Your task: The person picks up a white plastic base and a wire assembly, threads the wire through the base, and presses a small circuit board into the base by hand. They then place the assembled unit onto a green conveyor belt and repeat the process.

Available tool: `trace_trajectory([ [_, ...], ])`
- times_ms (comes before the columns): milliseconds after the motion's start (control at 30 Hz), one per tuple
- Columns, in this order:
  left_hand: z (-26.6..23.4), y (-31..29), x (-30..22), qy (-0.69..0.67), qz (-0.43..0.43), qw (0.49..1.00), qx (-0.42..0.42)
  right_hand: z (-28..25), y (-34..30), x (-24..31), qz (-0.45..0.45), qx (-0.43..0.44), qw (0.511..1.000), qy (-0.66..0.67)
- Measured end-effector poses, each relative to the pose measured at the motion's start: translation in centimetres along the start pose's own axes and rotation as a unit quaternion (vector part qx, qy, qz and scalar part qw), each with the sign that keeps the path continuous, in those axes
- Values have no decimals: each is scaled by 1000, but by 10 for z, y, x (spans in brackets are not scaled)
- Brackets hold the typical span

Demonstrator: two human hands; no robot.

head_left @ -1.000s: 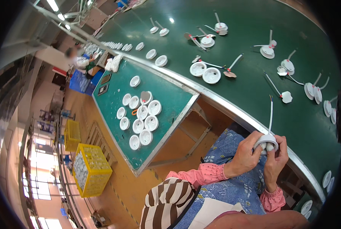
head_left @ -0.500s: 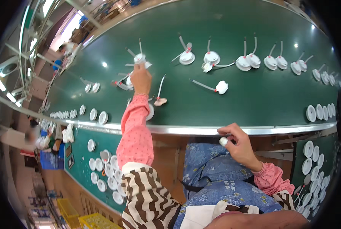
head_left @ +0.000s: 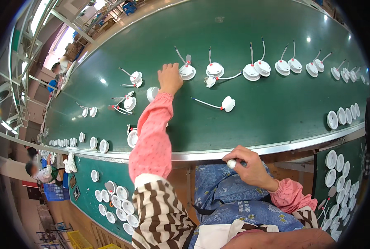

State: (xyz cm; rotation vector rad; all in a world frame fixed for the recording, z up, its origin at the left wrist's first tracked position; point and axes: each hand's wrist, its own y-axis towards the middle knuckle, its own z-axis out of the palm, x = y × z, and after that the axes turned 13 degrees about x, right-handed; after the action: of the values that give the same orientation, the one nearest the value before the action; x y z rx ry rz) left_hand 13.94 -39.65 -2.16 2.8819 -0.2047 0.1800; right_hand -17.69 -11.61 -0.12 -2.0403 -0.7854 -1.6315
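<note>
My left hand (head_left: 170, 78) reaches over the green table, palm down, its fingers slightly apart. Just right of its fingertips stands a white round lamp housing with wire leads (head_left: 188, 72); whether they touch is unclear. Beside the wrist lies a white round cup (head_left: 152, 93), partly covered by my arm. Another wired white housing (head_left: 136, 77) and a cluster of wired parts (head_left: 129, 103) lie to the left. My right hand (head_left: 253, 168) rests over my lap near the table edge, fingers loosely bent and apart, a white wrap on one fingertip. I see nothing in it.
Several wired white housings (head_left: 257, 68) run along the table to the right. A loose white part with a lead (head_left: 228, 104) lies mid-table. White rings (head_left: 104, 146) line the metal front edge (head_left: 209, 155). Lower side tables hold more white rings (head_left: 122, 193).
My left hand has moved right, from the wired housing at the left to beside the neighbouring one. The whole view has shifted slightly. My right hand stays almost in place.
</note>
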Motion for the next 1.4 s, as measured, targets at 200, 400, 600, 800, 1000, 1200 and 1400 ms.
trace_trajectory([
  [200, 17, 15, 26, -146, -52, 987, 38, -9, -24, -20, 15, -74, 996, 36],
  [400, -3, 2, 71, -276, -20, 956, -100, -20, -11, -7, 52, -56, 997, 32],
  [600, -26, 27, 72, -349, -36, 910, -222, -61, 73, 4, -129, -127, 919, -349],
  [800, -7, 36, 99, -213, -132, 963, -95, -83, 170, -42, -43, -79, 856, -509],
  [1000, -56, 24, 66, -206, -162, 965, -9, -82, 180, -58, -58, -19, 839, -541],
  [1200, -92, 48, 75, -389, -182, 850, -306, -73, 175, -72, -140, -3, 807, -574],
  [1400, -152, 3, 46, -479, -74, 809, -333, -72, 183, -69, -110, 2, 828, -550],
])
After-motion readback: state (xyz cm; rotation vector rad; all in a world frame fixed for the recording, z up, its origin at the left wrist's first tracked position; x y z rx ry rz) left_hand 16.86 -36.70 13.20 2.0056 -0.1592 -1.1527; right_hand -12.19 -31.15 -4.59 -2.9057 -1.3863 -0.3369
